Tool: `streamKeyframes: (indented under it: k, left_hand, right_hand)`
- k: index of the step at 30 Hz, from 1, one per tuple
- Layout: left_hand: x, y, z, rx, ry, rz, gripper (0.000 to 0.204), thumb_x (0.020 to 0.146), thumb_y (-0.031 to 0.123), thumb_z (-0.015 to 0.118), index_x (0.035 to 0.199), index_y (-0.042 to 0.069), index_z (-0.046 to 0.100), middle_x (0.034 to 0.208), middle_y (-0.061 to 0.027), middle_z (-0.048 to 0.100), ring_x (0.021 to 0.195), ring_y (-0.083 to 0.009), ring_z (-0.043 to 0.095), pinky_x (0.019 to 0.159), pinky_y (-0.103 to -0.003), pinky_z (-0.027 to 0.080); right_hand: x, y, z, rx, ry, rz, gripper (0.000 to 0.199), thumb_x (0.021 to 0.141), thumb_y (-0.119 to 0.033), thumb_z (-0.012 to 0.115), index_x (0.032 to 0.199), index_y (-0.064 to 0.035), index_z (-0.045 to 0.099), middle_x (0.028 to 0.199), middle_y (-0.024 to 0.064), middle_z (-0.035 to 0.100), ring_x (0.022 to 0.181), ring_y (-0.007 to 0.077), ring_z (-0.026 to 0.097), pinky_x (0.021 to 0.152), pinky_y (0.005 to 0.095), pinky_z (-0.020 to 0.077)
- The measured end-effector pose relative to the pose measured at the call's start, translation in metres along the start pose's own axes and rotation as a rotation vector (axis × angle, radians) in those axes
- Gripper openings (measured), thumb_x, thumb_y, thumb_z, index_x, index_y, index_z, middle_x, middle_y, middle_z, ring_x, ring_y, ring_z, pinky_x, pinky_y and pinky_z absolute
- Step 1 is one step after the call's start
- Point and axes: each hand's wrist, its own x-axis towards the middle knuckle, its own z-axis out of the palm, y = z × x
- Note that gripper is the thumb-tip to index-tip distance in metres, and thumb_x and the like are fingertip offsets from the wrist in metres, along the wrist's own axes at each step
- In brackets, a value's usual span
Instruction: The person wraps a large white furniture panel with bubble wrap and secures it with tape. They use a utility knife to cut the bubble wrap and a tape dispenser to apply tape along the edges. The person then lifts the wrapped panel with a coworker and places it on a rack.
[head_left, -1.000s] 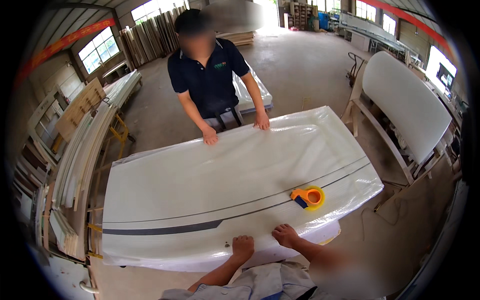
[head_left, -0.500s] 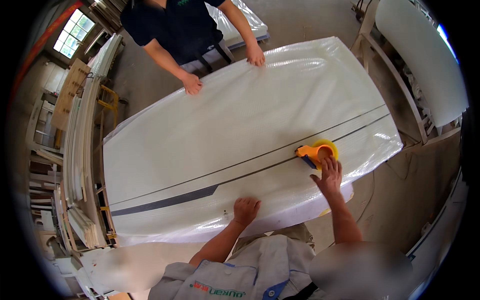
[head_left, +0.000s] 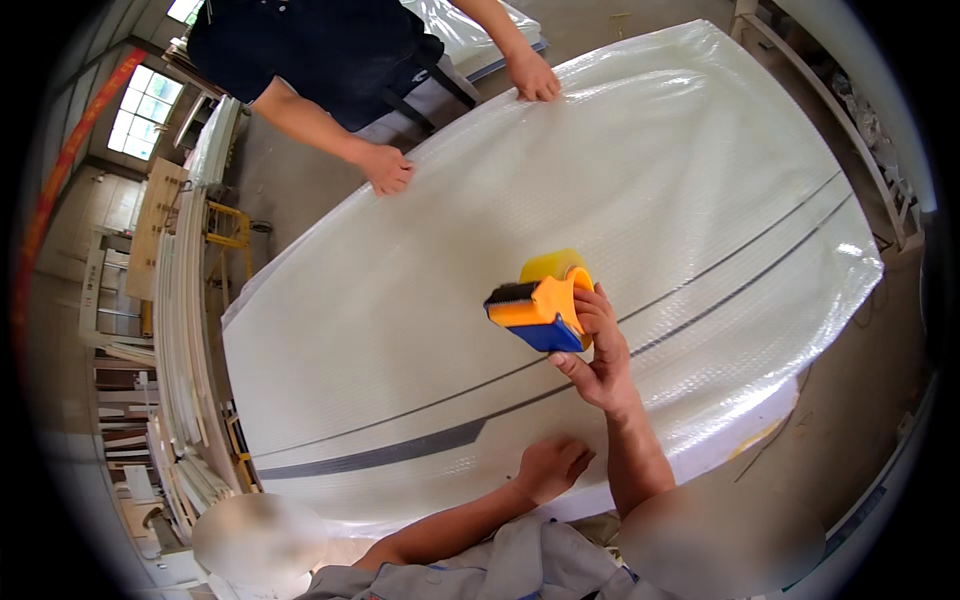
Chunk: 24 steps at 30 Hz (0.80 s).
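A tape dispenser, orange and blue with a roll of yellowish tape, is in my right hand, raised above the wrapped panel. My fingers reach into the roll's core and the thumb lies along the blue side. Beneath it spreads a large pale panel with dark stripes, covered in clear bubble wrap. My left hand rests with curled fingers on the wrap by the near edge. What those fingers hold, if anything, is hidden. Across the panel, a co-worker's two hands press on the far edge.
Stacked boards and a yellow metal frame stand on the left. Behind the co-worker lies another plastic-wrapped stack. A wooden rack is at the far right, close to the panel's corner.
My right hand has taken hold of the tape dispenser, lifted it off the panel and brought it left. My left hand has shifted right along the near edge. The view has moved too.
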Motion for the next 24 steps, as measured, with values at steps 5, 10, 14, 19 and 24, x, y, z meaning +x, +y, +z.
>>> streamKeyframes:
  k: [5, 10, 14, 19, 24]
  left_hand:
    - [0.094, -0.043, -0.139, -0.515, 0.485, -0.012, 0.05, 0.093, 0.009, 0.071, 0.135, -0.004, 0.048, 0.11, -0.0099, 0.059, 0.088, -0.014, 0.058, 0.073, -0.029, 0.05]
    - [0.173, -0.036, -0.227, -0.301, -0.151, 0.173, 0.064, 0.089, 0.021, 0.079, 0.144, 0.002, 0.053, 0.131, -0.0119, 0.058, 0.106, -0.0208, 0.06, 0.085, -0.033, 0.049]
    - [0.185, -0.045, -0.241, -0.458, -0.401, 0.055, 0.033, 0.089, 0.015, 0.079, 0.117, -0.001, 0.071, 0.118, -0.0113, 0.066, 0.1, -0.0188, 0.062, 0.086, -0.032, 0.05]
    - [0.225, -0.06, -0.238, -0.579, -0.568, -0.204, 0.014, 0.096, 0.011, 0.07, 0.103, -0.001, 0.074, 0.095, -0.0059, 0.07, 0.085, -0.0102, 0.061, 0.074, -0.027, 0.049]
    - [0.266, -0.074, -0.199, -0.47, -0.537, -0.505, 0.017, 0.102, 0.011, 0.06, 0.098, 0.0, 0.073, 0.083, -0.0008, 0.068, 0.073, -0.0075, 0.058, 0.066, -0.026, 0.047]
  right_hand:
    - [0.002, 0.004, 0.009, -0.062, -0.094, -0.137, 0.043, 0.082, -0.023, 0.084, 0.111, -0.0037, 0.057, 0.122, 0.0145, 0.065, 0.13, 0.0402, 0.055, 0.121, 0.0613, 0.02]
    - [0.0, 0.0, 0.017, -0.072, -0.115, -0.119, 0.042, 0.081, -0.022, 0.083, 0.11, -0.0035, 0.059, 0.12, 0.015, 0.066, 0.129, 0.04, 0.056, 0.121, 0.0622, 0.0205]
    - [0.001, 0.007, 0.017, -0.031, -0.164, -0.075, 0.04, 0.081, -0.022, 0.083, 0.109, -0.0033, 0.06, 0.122, 0.0163, 0.066, 0.129, 0.0405, 0.056, 0.122, 0.0621, 0.0185]
    - [0.003, 0.005, 0.018, 0.038, -0.185, 0.045, 0.041, 0.076, -0.025, 0.078, 0.106, -0.0031, 0.061, 0.103, 0.0134, 0.071, 0.103, 0.0313, 0.069, 0.124, 0.0582, 0.0139]
    - [-0.003, 0.022, 0.02, 0.24, -0.153, 0.218, 0.044, 0.074, -0.034, 0.079, 0.1, -0.0045, 0.06, 0.087, 0.004, 0.069, 0.09, 0.0199, 0.067, 0.125, 0.0548, 0.0149]
